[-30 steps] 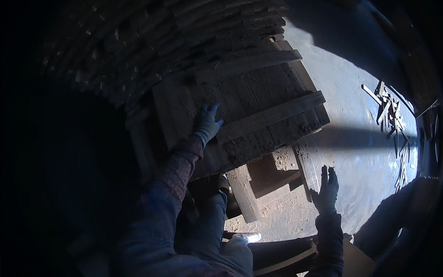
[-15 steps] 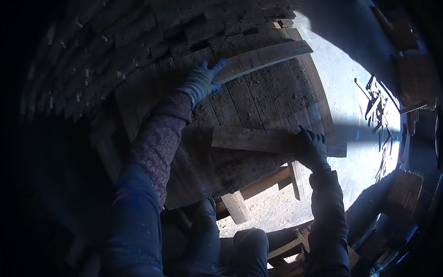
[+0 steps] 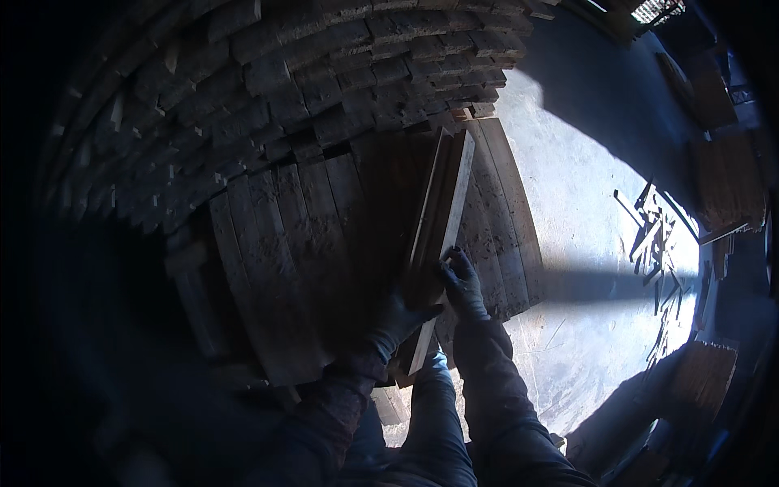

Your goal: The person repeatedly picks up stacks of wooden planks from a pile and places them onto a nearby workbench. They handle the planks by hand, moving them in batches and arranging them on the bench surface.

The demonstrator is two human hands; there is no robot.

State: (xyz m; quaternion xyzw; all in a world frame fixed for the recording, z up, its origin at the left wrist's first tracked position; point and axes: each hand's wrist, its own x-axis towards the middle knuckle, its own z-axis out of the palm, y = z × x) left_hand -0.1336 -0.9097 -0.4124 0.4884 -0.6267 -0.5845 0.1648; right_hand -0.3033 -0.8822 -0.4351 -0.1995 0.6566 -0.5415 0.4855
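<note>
Two wooden planks [image 3: 451,207] stand side by side on edge, running away from me, with a narrow gap between their far ends. My left hand [image 3: 398,321], in a dark glove, is closed round their near part from the left, its thumb across the planks. Further up, my right hand [image 3: 461,282], also gloved, grips the right-hand plank's edge with bent fingers. Shadow hides part of the left fingers. Beneath lies a deck of boards [image 3: 272,243] strewn with wood crumbs.
A tall stack of boards [image 3: 341,73] rises behind and to the left of the deck. On the sunlit floor [image 3: 568,235] to the right lies a heap of thin offcuts [image 3: 656,239]. Bundled wood [image 3: 704,377] stands at the far right. My legs are close to the deck's near edge.
The two planks, held apart and lying crosswise before, are now together and turned to point away from me. Both hands have come together at the middle, and the view has shifted.
</note>
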